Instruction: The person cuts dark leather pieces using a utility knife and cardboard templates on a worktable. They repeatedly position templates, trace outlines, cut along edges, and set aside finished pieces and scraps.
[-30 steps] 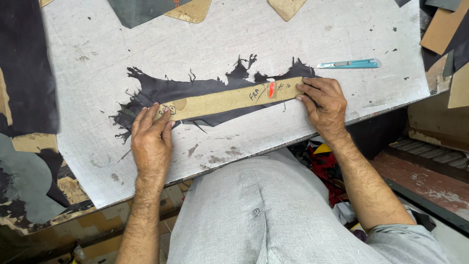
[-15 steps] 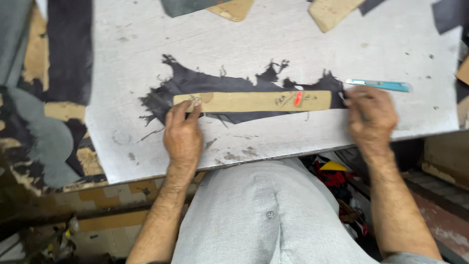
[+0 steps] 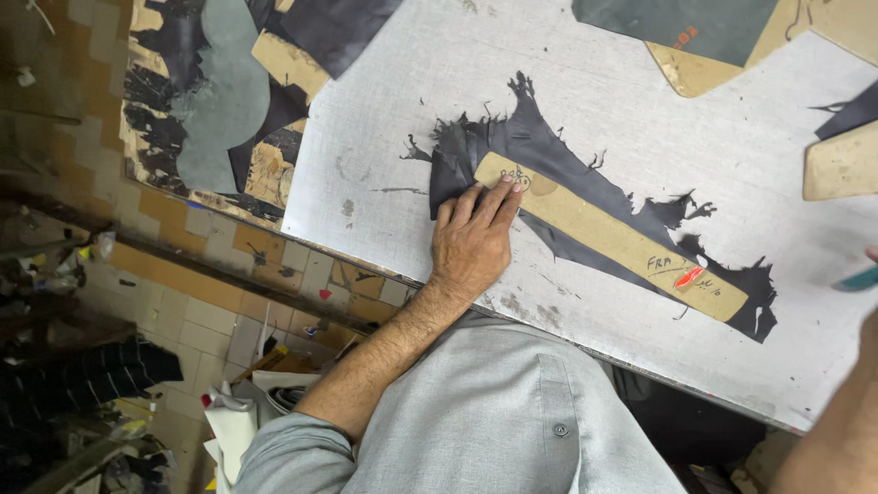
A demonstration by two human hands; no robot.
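A long tan cardboard strip [image 3: 604, 236] lies diagonally on a ragged piece of dark leather [image 3: 540, 146] on a white cutting board [image 3: 412, 110]. My left hand [image 3: 471, 242] rests flat on the strip's upper left end, its fingers spread and pressing it down. The strip carries a red mark near its lower right end. Only my right forearm [image 3: 837, 430] and a fingertip show at the right edge. The tip of a teal cutter [image 3: 857, 278] is next to that fingertip. Whether my right hand grips the cutter is cut off by the frame.
More tan cardboard patterns lie at the top [image 3: 681, 73] and right [image 3: 841, 165] of the board, along with a dark grey sheet [image 3: 686, 23]. Leather scraps [image 3: 210, 101] are piled beyond the board's left edge. Below is a tiled floor [image 3: 192, 311] with clutter.
The view has swung left and tilted, so the strip now runs diagonally. My right hand has left the strip's right end and moved to the frame edge by the cutter. My left hand stays put.
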